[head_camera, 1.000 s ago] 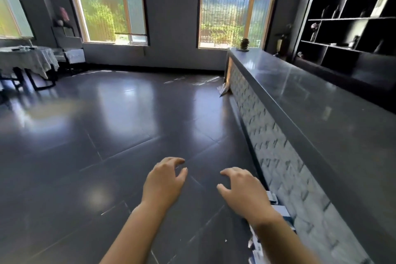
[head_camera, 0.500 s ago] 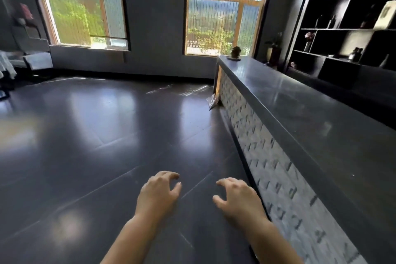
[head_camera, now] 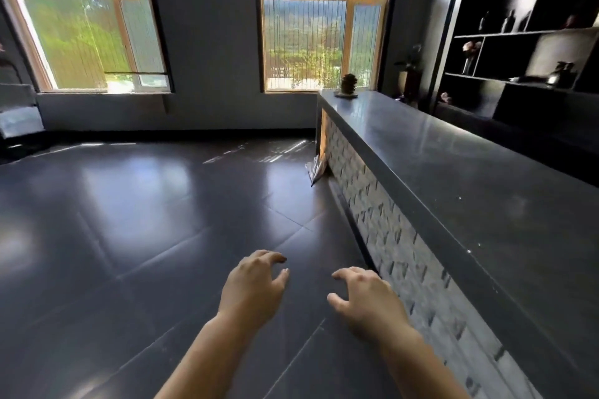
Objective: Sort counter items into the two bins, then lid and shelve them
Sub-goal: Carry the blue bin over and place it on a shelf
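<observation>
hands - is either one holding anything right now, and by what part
Nothing is held. The left hand and right hand are both empty, fingers loosely curled, out over the dark floor beside the counter.

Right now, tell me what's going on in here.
A person stands beside a long dark counter, both arms held out over the floor. The left hand and right hand are open, fingers curled, holding nothing. No bins or lids are in view; the counter top shows only a small plant at its far end. Shelves stand behind it.
</observation>
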